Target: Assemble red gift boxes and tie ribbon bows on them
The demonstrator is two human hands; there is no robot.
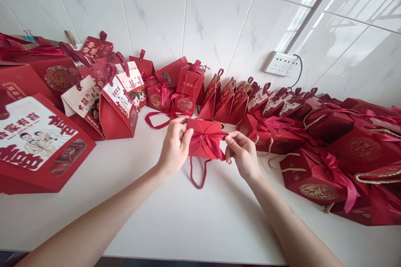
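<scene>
Between my hands, just above the white table, is a small red gift box [196, 147], its top of overlapping curved flaps facing me. A dark red ribbon [212, 144] is tied across the flaps at the middle. My left hand [175, 144] grips the box's left side, thumb on the front and fingers behind. My right hand [242, 152] pinches the ribbon at the box's right edge between thumb and forefinger. A twisted red cord handle [198, 185] hangs from the box's lower side down to the table.
Red and white house-shaped boxes [117, 112] crowd the left. A row of narrow red boxes [222, 100] lines the tiled wall. Ribboned hexagonal boxes [313, 175] with gold cords are piled at right. A power socket [281, 64] with a cable sits on the wall.
</scene>
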